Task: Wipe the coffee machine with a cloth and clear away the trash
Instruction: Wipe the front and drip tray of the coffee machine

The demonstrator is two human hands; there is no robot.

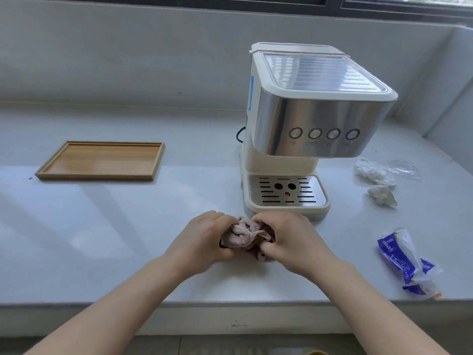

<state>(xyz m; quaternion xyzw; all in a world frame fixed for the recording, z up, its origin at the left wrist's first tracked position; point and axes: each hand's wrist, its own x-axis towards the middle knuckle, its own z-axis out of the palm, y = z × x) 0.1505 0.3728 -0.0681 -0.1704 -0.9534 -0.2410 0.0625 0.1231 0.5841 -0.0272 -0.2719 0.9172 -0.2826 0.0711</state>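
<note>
A cream and steel coffee machine [307,119] stands on the white counter [128,226], right of centre. Just in front of its drip tray [286,192], my left hand [202,239] and my right hand [291,239] both grip a bunched pinkish-brown cloth [245,235] held low over the counter. Trash lies to the right of the machine: two crumpled white tissues [373,172] [382,196], a clear plastic lid [403,169], and a blue and white tissue wrapper [407,262] near the counter's front edge.
An empty wooden tray [102,160] lies on the counter to the left. A grey wall and a window sill run behind. A black power cord [240,135] loops out at the machine's left side. The counter's front edge runs below my wrists.
</note>
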